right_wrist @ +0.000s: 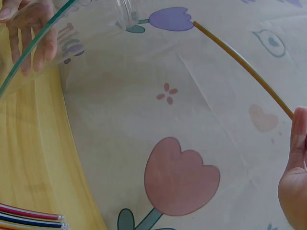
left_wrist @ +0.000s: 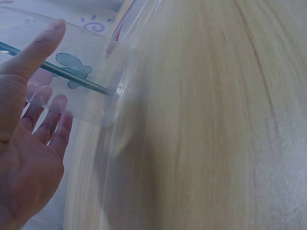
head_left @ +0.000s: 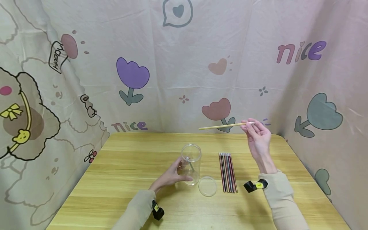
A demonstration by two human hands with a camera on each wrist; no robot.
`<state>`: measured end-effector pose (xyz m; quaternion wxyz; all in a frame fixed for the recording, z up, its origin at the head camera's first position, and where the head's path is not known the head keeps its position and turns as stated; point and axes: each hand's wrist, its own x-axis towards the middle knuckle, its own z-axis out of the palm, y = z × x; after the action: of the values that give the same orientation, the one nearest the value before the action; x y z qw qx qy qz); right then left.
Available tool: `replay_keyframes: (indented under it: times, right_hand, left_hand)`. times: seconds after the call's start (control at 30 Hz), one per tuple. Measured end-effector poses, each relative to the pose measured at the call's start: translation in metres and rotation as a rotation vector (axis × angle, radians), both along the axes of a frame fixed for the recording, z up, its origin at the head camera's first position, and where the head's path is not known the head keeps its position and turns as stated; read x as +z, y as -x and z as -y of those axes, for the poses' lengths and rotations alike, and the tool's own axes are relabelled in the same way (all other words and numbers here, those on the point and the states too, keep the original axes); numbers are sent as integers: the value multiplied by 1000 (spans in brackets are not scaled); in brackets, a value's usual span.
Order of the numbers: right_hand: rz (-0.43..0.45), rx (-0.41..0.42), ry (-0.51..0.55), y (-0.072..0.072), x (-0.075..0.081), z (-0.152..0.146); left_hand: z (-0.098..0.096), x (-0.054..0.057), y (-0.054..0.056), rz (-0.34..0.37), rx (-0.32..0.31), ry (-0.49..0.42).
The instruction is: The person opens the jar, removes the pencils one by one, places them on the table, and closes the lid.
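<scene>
My left hand (head_left: 173,174) holds a clear plastic jar (head_left: 196,166) upright on the table, thumb in front and fingers behind it. One green pencil (left_wrist: 72,75) leans inside the jar, seen through its wall. Up at the right, my right hand (head_left: 260,135) pinches a yellow pencil (head_left: 221,126) near its pale end. This pencil lies nearly level in the air, its other end pointing left and above the jar's open mouth. In the right wrist view the yellow pencil (right_wrist: 244,69) slants away from the thumb.
A round clear lid (head_left: 207,186) lies just right of the jar's base. Several pencils in dark, red and blue colours (head_left: 228,172) lie side by side in a row between the lid and my right forearm. A printed cloth (head_left: 184,76) hangs behind the wooden table (head_left: 120,166).
</scene>
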<state>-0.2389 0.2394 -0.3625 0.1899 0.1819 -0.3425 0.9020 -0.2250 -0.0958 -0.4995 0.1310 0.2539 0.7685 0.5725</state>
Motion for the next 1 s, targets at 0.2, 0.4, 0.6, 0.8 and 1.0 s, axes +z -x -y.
replay_keyframes:
  times: [0.2,0.4,0.6,0.8,1.0]
  right_hand:
    - [59,10,70,3,-8,-9]
    - [104,-11,79,6,-17,-17]
    - [131,-25,32,9,-24,-23]
    - [169,-33,-56,11,-32,-28]
    - [188,-19,-190,13,-43,-30]
  left_hand:
    - [0,0,0,-12,-3,4]
    - [1,0,0,-11,0,10]
    - [1,1,0,-14,-12,5]
    - [1,0,0,-22,-10,18]
    - [0,0,1,-22,-6,19]
